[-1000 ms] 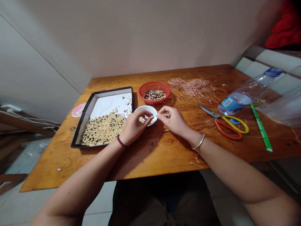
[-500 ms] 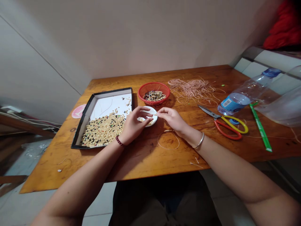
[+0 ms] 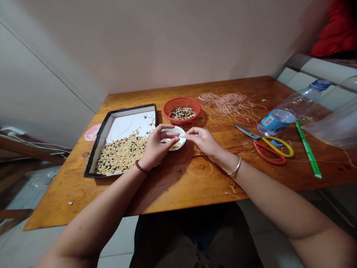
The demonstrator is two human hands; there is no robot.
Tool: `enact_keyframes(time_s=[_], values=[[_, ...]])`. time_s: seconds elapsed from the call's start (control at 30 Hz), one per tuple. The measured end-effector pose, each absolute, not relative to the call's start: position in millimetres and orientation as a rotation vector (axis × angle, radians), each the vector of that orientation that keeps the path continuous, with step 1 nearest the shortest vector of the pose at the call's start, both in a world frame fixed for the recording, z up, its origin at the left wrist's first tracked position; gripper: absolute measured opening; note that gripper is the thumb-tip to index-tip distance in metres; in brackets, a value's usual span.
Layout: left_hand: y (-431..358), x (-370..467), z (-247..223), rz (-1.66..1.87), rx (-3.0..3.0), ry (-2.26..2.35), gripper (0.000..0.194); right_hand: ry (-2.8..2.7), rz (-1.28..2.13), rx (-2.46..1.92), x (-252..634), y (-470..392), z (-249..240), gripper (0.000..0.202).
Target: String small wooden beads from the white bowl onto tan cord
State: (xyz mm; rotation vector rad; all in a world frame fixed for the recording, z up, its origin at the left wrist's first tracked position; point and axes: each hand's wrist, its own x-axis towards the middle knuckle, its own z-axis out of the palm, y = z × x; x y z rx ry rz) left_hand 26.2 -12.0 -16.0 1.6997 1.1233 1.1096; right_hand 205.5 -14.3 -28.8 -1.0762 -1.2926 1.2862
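My right hand [image 3: 203, 141] pinches the end of a thin string over the right rim of a small white dish [image 3: 178, 130]. From that hand the string [image 3: 199, 176] hangs down in a loop on the table, with a short row of pale beads [image 3: 199, 154] on it. My left hand [image 3: 160, 143] is over the left side of the dish, thumb and fingers apart, with nothing visible between them. Pale beads [image 3: 174, 145] lie in the dish. The tray [image 3: 156, 115] of pale, black and coloured beads is left of my left hand.
Behind the dish stands a red basket [image 3: 182, 121] of beads. Farther right are a heap of pink string [image 3: 227, 104], scissors [image 3: 267, 149], a plastic bottle [image 3: 279, 119] and a green strip [image 3: 309, 152]. A pink round piece [image 3: 92, 133] lies left of the tray.
My left hand has shifted slightly left, showing more of the dish. My right hand keeps its pinch, nearly in place.
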Motion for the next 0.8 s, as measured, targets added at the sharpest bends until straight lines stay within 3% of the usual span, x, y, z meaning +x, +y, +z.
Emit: enact_keyframes(time_s=[0.4,0.6,0.8], values=[[-13,26,-17,1.071,1.697,1.073,0.039,-1.391,1.186,-1.093,207,-15,-30,0.022],[-13,27,-18,1.080,1.685,1.052,0.035,-1.336,1.367,-1.030,205,-20,-25,0.025],[-10,25,-20,1.107,1.798,1.052,0.027,-1.155,1.661,-0.985,208,-24,-18,0.042]])
